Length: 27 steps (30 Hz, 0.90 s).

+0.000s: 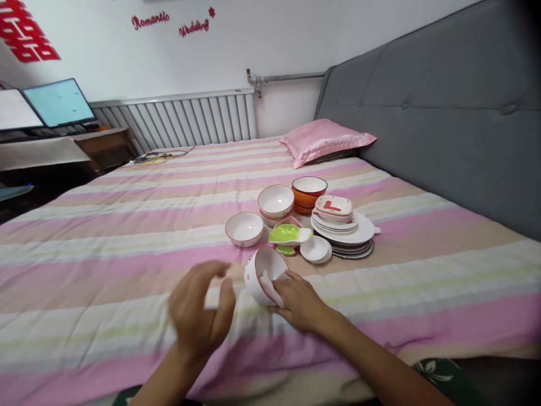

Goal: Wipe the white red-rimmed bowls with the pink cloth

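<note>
A white bowl (255,280) with a red rim is tilted on its side above the bed, its mouth turned to the right. My right hand (299,301) grips its near rim, with a piece of white cloth or tissue (271,288) pressed against the wall. Just left of the bowl, my left hand (198,310) is slightly blurred, its fingers apart and holding nothing. Beyond stand another white bowl (244,228), stacked white bowls (276,201), a green leaf-shaped dish (287,233) and small white dishes (315,249).
Orange bowls (304,198) stand behind, beside a stack of plates (359,230) topped by a square patterned dish (333,206). A pink pillow (325,140) lies near the grey headboard (431,107). Cables (163,155) lie at the striped bed's (105,242) far left edge.
</note>
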### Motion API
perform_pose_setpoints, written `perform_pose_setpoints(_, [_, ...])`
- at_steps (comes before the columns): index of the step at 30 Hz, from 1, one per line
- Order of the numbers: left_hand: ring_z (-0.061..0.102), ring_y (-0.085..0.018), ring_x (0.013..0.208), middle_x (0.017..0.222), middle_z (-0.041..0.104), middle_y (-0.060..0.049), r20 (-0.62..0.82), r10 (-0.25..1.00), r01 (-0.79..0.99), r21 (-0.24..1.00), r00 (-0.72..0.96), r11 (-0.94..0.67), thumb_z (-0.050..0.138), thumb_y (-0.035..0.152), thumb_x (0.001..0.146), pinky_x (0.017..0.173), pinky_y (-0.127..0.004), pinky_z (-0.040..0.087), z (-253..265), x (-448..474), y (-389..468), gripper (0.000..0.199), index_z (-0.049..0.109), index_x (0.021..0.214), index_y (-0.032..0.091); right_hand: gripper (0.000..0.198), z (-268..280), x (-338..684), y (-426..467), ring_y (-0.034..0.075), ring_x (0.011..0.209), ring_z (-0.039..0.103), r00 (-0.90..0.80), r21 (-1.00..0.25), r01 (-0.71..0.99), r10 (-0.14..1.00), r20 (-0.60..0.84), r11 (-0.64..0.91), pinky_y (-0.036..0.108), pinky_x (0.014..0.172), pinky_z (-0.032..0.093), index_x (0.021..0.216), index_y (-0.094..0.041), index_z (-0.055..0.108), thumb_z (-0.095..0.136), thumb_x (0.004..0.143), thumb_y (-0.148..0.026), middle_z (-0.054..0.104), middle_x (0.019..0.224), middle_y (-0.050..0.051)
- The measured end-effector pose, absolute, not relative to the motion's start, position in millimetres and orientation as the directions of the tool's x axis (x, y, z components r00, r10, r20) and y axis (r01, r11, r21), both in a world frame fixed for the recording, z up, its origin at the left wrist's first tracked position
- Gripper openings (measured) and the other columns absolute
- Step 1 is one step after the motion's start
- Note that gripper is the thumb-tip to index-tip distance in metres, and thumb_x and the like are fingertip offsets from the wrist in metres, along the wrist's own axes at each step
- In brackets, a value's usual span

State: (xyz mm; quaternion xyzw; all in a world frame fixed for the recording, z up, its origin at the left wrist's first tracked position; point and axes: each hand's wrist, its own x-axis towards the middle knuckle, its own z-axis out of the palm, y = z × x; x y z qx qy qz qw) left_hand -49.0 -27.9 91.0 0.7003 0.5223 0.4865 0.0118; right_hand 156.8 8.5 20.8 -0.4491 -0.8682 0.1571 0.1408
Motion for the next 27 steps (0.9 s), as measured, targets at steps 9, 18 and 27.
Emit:
perform_pose_setpoints(9, [0.054,-0.029,0.113,0.122,0.059,-0.015,-0.089,0.996,-0.090,0.992,0.013,0.090,0.059,0.047,0.078,0.095,-0.041,0.043,-3,-27,19,0.051,0.054,0.116,0.013,0.024,2,157,16,0.019,0.089,0.063,-0.596,-0.397,0.681,0.781,0.187,0.615,0.033,0.099,0.037,0.093,-0.017,0.061,0.057,0.085,-0.040,0.069,0.090,0.006])
perform_pose_setpoints(18, [0.049,-0.030,0.121,0.131,0.053,-0.014,0.055,0.974,-0.077,0.996,0.220,-0.038,0.077,0.039,0.063,0.102,-0.039,0.038,-3,-23,0,0.076,0.044,0.129,0.018,0.035,7,141,-4,0.020,0.070,0.061,-0.461,-0.463,0.757,0.879,0.122,0.462,0.029,0.063,0.041,0.074,-0.016,0.058,0.042,0.089,-0.043,0.066,0.075,0.008])
perform_pose_setpoints(27, [0.053,-0.034,0.114,0.122,0.060,-0.014,-0.007,0.991,0.042,0.999,0.136,0.001,0.076,0.048,0.059,0.094,-0.040,0.044,-1,-21,-4,0.075,0.052,0.122,0.015,0.024,18,140,-21,0.021,0.104,0.056,-0.639,-0.546,0.588,0.757,0.140,0.597,0.031,0.093,0.041,0.103,-0.016,0.059,0.041,0.088,-0.021,0.064,0.108,0.009])
